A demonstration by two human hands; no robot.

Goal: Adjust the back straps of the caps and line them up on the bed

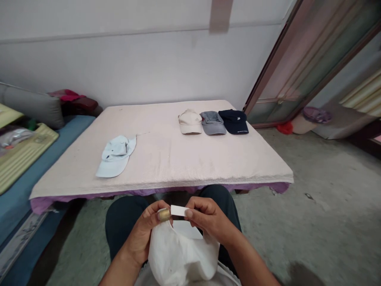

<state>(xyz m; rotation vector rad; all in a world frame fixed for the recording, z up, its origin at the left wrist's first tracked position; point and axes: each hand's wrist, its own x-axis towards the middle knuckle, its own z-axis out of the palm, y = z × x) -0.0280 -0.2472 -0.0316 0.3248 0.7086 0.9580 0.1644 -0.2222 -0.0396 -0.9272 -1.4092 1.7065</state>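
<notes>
Well, from where I sit, both hands are on the near side of the low table draped in pale pink cloth [154,159], just off its edge. My left hand [143,230] pinches a gold-coloured metal buckle [164,215], thumb pressed against it. My right hand [210,218] grips a flat white strap [178,211] between thumb and fingers; whether the strap passes through the buckle, I cannot tell. The soft white fabric cap [178,258] hangs below the fingers, also before the table. On the table's left part lies a light-blue fabric cap [116,155]. Towards the table's far right corner, a cream fabric cap [190,120], a grey fabric cap [213,122] and a navy fabric cap [232,121] sit side by side.
</notes>
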